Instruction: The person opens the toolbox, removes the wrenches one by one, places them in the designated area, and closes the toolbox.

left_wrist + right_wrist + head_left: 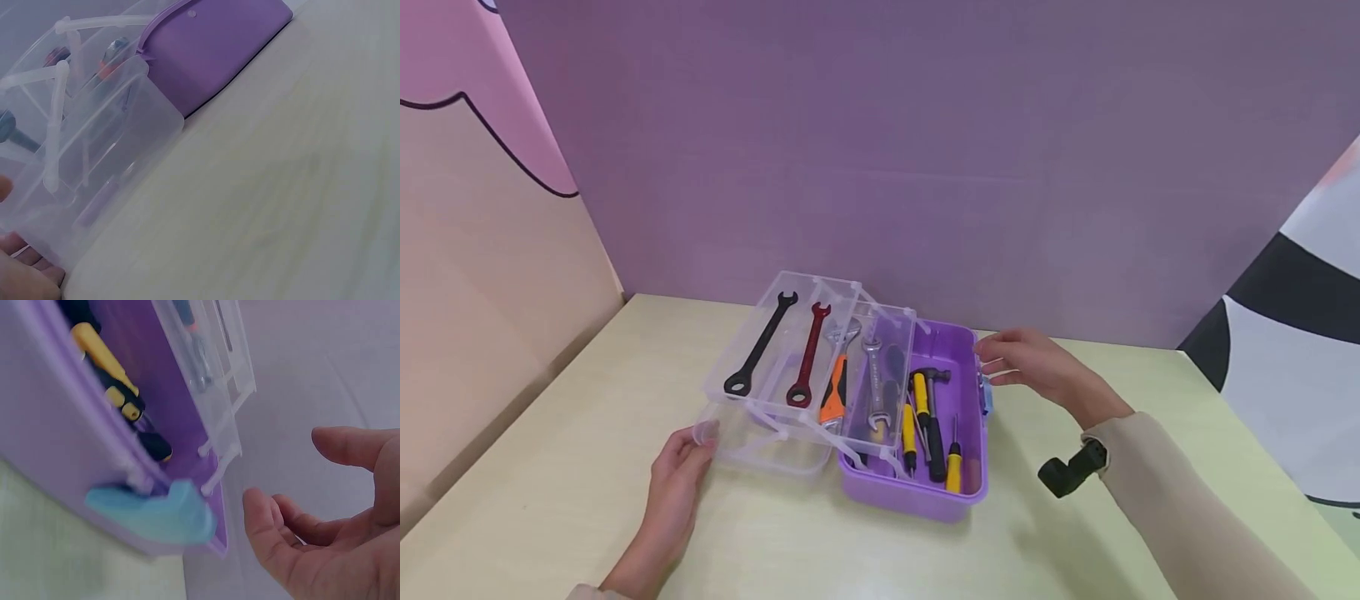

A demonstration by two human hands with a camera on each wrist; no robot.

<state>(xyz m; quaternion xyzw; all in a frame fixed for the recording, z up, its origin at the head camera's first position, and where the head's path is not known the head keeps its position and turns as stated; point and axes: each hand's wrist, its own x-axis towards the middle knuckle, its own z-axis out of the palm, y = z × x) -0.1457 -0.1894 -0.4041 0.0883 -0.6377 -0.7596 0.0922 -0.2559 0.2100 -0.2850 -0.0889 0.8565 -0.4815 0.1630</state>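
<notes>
The purple toolbox (906, 500) stands open in the middle of the pale table (550, 467), its clear lid (775, 460) swung out to the left and its clear trays (737, 323) fanned out between. The left hand (676, 475) pinches the lid's near left corner, thumb and fingers close together. The right hand (1033, 362) is just beside the box's right rim, near its far corner and the blue latch (987, 396); its thumb and loosely bent fingers are well parted and hold nothing. In the left tray lie a black wrench (762, 343) and a red wrench (811, 354); a silver wrench (876, 385) lies farther right, with an orange-handled adjustable wrench (834, 392) between. The purple base contains a hammer (935, 442) and yellow-and-black screwdrivers (954, 468).
</notes>
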